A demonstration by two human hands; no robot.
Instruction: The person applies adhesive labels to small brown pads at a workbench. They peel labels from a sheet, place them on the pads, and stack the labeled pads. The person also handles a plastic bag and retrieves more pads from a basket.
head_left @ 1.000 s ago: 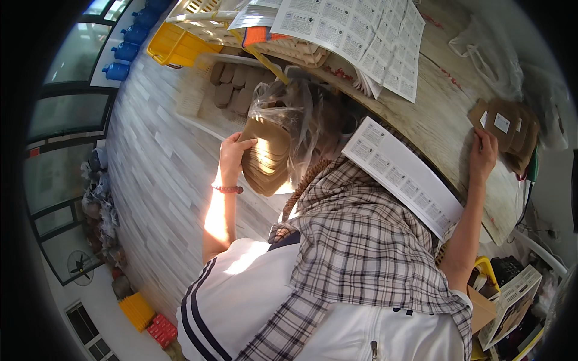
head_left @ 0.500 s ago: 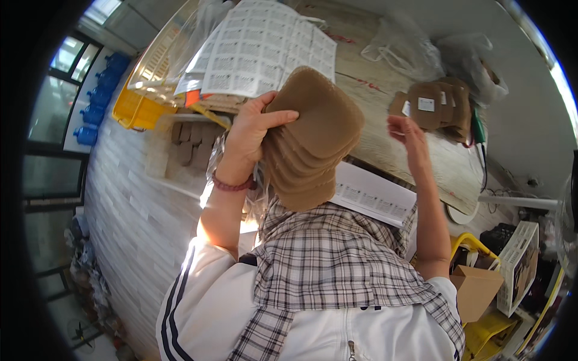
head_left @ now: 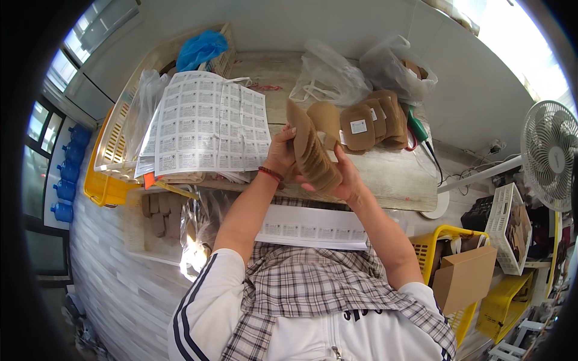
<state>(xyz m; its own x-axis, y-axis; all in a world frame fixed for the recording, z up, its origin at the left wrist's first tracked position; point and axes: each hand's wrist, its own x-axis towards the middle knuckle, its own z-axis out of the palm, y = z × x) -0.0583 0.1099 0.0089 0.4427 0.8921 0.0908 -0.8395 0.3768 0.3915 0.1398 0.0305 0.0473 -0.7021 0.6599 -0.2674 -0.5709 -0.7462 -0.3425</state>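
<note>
Both hands, left [head_left: 282, 153] and right [head_left: 342, 180], clasp a pad stack [head_left: 310, 155] above the surface [head_left: 397, 180]; labelled pads [head_left: 370, 123] lie far right, label sheets [head_left: 205, 129] left, apparently much unlabelled.

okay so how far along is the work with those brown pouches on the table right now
Looks done: a row of brown pouches, one showing a white label, lies on the table. In hand: left hand and right hand hold a stack of pouches. Left: that stack; label sheets lie alongside.
</note>
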